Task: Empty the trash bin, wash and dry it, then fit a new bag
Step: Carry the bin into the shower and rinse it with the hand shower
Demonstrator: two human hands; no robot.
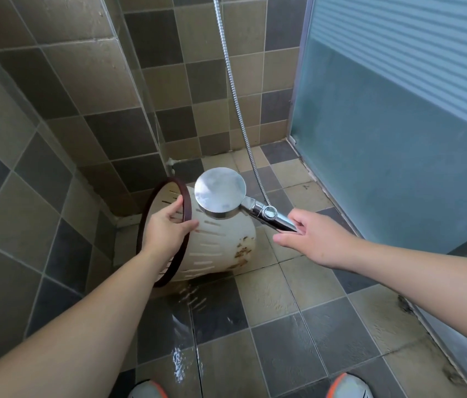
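The left hand (166, 231) grips the tilted bin (220, 248) by its rim so the shower head (220, 192), grasped in the right hand (312, 239), can rinse its side.

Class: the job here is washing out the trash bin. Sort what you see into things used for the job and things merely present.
In use:
trash bin, gripped at its rim by the left hand
shower head, its handle held by the right hand
shower hose

Merely present:
glass door
shoes
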